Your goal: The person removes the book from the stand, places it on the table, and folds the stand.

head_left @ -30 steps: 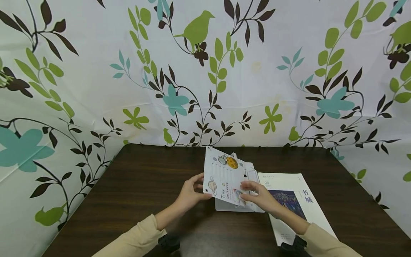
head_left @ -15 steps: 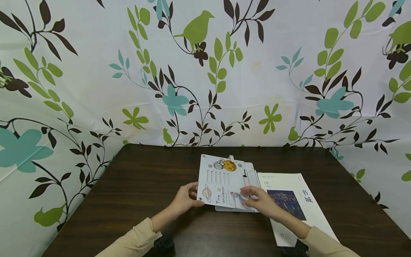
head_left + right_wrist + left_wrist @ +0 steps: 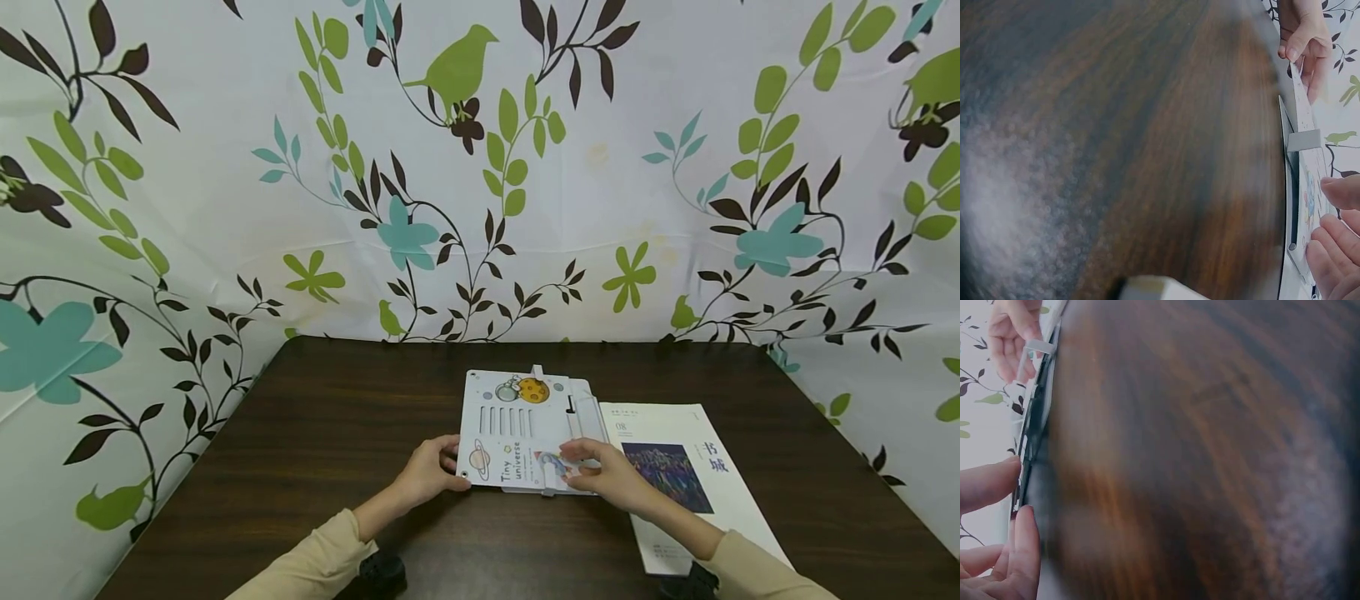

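Observation:
A white folding book stand (image 3: 495,421), printed with planets and "Tiny universe", lies low over the table in the head view. My left hand (image 3: 422,477) pinches its left edge near the lower corner; the left wrist view shows thumb and fingertips (image 3: 1024,534) on either side of the thin panel. At the stand's lower right, my right hand (image 3: 611,477) rests its relaxed fingertips on the printed face, beside a rocket picture. A small white clip (image 3: 1304,140) wraps the stand's front edge in the right wrist view. Part of a base plate peeks out under the panel.
A cream-covered book (image 3: 738,500) with a dark picture lies right of the stand, partly under my right forearm. The dark wooden table (image 3: 322,417) ends at a leaf-and-bird patterned cloth (image 3: 570,275) behind.
The stand's raised, tilted panel has come down and left until nearly flat over its base. My left hand moved left and down with it; my right hand stayed near the lower right.

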Demonstrator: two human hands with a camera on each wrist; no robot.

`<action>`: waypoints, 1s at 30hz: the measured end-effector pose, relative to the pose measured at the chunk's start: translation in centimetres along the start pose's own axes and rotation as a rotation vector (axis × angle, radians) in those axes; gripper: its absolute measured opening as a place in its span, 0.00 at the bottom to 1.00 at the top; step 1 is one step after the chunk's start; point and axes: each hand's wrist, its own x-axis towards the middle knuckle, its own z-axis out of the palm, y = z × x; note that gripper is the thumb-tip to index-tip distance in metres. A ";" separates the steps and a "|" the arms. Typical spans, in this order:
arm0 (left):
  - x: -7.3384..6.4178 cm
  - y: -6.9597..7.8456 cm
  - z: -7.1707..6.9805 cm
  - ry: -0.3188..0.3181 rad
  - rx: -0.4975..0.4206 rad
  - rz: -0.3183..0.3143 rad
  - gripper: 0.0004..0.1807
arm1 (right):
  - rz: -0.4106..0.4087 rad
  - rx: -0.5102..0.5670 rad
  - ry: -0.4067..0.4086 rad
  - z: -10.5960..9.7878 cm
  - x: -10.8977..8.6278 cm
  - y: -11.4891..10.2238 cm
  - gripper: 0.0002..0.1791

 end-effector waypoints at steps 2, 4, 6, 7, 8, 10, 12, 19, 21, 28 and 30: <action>0.0 -0.2 0.0 0.003 0.023 0.006 0.37 | 0.012 -0.002 0.001 0.1 0.1 0.0 0.22; 0.0 -0.3 0.0 0.004 0.038 0.010 0.37 | 0.018 -0.003 0.001 0.1 0.1 -0.1 0.22; 0.1 -0.4 0.0 0.006 0.039 0.013 0.37 | 0.020 -0.006 0.000 0.1 0.1 -0.2 0.23; 0.1 -0.4 0.0 0.005 0.040 0.014 0.37 | 0.020 -0.009 0.001 0.1 0.1 -0.3 0.23; 0.1 -0.4 0.0 0.003 0.039 0.016 0.37 | 0.016 -0.014 0.000 0.0 0.1 -0.4 0.23; 0.1 -0.5 0.0 -0.001 0.041 0.021 0.37 | 0.003 -0.020 -0.001 -0.2 0.1 -0.5 0.23; 0.1 -0.5 -0.1 -0.006 0.044 0.026 0.36 | -0.010 -0.022 0.003 -0.6 0.1 -0.7 0.23; 0.2 -0.7 -0.1 -0.012 0.060 0.035 0.37 | -0.031 -0.045 0.129 -2.8 0.3 -1.0 0.20; 0.2 -0.6 -0.2 -0.014 0.059 0.036 0.37 | -0.022 -0.055 0.168 -3.5 0.4 -0.7 0.19; 0.2 -0.7 -0.3 -0.021 0.059 0.042 0.37 | 0.030 -0.081 0.181 -4.6 0.1 1.0 0.18; 0.2 -0.8 -0.3 -0.022 0.061 0.046 0.37 | 0.045 -0.074 0.166 -4.5 -0.1 1.5 0.16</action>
